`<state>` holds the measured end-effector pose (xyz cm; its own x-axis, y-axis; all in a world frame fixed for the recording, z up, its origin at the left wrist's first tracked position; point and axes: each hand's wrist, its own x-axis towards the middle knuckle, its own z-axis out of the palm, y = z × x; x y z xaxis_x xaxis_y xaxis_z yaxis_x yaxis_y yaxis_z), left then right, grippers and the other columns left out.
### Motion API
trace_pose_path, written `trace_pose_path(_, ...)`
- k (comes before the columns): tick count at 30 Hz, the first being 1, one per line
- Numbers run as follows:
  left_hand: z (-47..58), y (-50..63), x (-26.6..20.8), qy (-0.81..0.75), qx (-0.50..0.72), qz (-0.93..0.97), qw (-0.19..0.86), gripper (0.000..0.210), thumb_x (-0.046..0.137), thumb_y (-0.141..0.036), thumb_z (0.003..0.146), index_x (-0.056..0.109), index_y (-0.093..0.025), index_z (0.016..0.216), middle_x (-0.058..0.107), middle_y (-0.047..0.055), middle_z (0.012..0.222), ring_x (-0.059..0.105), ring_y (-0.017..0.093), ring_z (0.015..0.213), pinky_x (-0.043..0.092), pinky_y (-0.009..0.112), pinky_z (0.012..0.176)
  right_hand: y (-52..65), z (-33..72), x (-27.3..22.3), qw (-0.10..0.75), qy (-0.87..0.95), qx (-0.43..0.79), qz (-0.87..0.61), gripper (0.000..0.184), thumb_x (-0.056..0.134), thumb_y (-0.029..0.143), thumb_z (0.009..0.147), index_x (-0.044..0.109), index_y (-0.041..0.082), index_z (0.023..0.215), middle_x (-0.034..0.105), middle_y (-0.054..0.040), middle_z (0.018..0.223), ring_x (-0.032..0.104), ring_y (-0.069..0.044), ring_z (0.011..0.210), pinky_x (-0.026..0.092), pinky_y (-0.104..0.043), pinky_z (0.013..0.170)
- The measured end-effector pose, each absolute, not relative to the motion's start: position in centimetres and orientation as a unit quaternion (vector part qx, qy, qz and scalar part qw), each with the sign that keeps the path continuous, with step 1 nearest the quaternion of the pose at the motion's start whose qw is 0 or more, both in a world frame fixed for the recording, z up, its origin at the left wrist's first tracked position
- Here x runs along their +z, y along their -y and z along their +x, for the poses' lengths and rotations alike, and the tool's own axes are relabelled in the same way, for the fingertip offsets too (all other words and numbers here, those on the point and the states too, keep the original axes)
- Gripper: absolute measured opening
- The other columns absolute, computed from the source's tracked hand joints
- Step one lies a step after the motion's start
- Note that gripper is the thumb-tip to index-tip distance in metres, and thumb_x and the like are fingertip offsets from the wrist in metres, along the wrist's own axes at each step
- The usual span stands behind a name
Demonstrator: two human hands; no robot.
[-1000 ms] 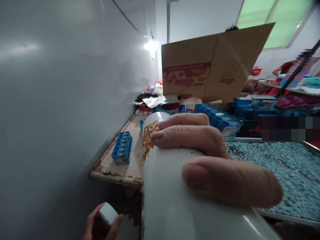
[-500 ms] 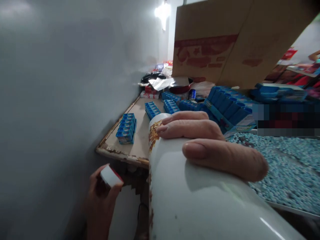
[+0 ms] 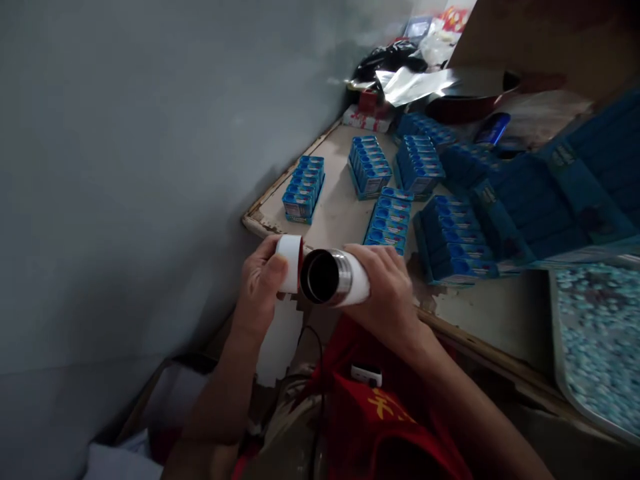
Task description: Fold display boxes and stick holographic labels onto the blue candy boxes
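Between thumb and fingers, my left hand (image 3: 259,277) grips a white lid (image 3: 289,263) with a red inside edge. Its inner side faces the mouth of a white thermos flask (image 3: 357,277). My right hand (image 3: 387,287) is wrapped round the flask's body, which is tilted so that the steel rim and dark opening point towards me and to the left. The lid is beside the rim, very close to it; whether they touch I cannot tell. Beyond my hands, a tray of small blue boxes (image 3: 304,187) stands on the table (image 3: 330,220).
More trays of blue boxes (image 3: 370,163) stand across the table. To the right is a metal tray (image 3: 557,347) of small pale blue pieces. A grey wall (image 3: 150,167) runs along the left. Plastic bags (image 3: 390,60) and a blue can (image 3: 493,129) are at the back.
The flask has come down from close in front of my face to low over the table's near edge, its open mouth now showing. My left hand has brought the lid beside it. My view tilts downward.
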<state>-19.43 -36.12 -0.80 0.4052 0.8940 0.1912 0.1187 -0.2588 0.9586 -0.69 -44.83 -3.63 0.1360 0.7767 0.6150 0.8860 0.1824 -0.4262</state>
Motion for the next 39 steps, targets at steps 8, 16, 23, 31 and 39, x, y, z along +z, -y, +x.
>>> trace_pose_path(8, -19.2, 35.5, 0.1, -0.397, 0.265, 0.792, 0.380, 0.052, 0.075, -0.056, 0.083, 0.068, -0.021, 0.121, 0.072, 0.004, 0.095, 0.066, 0.019, 0.081, 0.053, 0.027, 0.070, 44.9, -2.2, -5.9, 0.276, 0.634, -0.085, -0.717, 0.041, 0.064, 0.029, 0.090, 0.064, 0.021, 0.130, 0.071, -0.0113, 0.110, 0.055, -0.029, 0.101, 0.040, -0.041, 0.086)
trace_pose_path(16, -19.3, 32.6, -1.1, -0.166, 0.178, 0.872, 0.425, 0.048, 0.080, -0.039, 0.086, 0.068, -0.028, 0.131, 0.063, 0.011, 0.144, 0.061, 0.029, 0.133, 0.053, 0.042, 0.110, 46.4, -1.7, -7.3, 0.256, 0.595, -0.030, -0.761, 0.044, 0.068, 0.026, 0.080, 0.064, 0.020, 0.124, 0.070, -0.0107, 0.106, 0.054, -0.030, 0.100, 0.037, -0.040, 0.082)
trace_pose_path(23, -18.1, 32.1, -2.7, -0.207, 0.244, 0.853, 0.413, 0.097, 0.081, -0.070, 0.077, 0.045, -0.030, 0.157, 0.055, 0.016, 0.154, 0.061, 0.034, 0.135, 0.058, 0.044, 0.104, 46.8, -1.5, -8.8, 0.259, 0.559, -0.049, -0.786, 0.044, 0.067, 0.026, 0.082, 0.063, 0.019, 0.125, 0.071, -0.0111, 0.109, 0.054, -0.030, 0.100, 0.034, -0.040, 0.081)
trace_pose_path(31, -17.6, 33.3, -2.6, -0.306, 0.096, 0.843, 0.431, 0.059, 0.073, -0.061, 0.086, 0.070, -0.019, 0.127, 0.074, 0.012, 0.119, 0.072, 0.029, 0.108, 0.062, 0.041, 0.091, 47.0, -1.1, -10.4, 0.244, 0.582, -0.109, -0.768, 0.040, 0.065, 0.027, 0.088, 0.062, 0.018, 0.127, 0.068, -0.0119, 0.106, 0.049, -0.030, 0.098, 0.032, -0.041, 0.083)
trace_pose_path(39, -18.6, 33.1, -5.7, -0.329, 0.222, 0.795, 0.459, 0.086, 0.073, -0.063, 0.085, 0.046, -0.026, 0.158, 0.054, 0.017, 0.156, 0.066, 0.035, 0.128, 0.061, 0.046, 0.097, 47.3, -0.9, -11.7, 0.240, 0.586, -0.108, -0.766, 0.042, 0.064, 0.022, 0.088, 0.061, 0.018, 0.130, 0.067, -0.0125, 0.107, 0.048, -0.031, 0.099, 0.033, -0.042, 0.085)
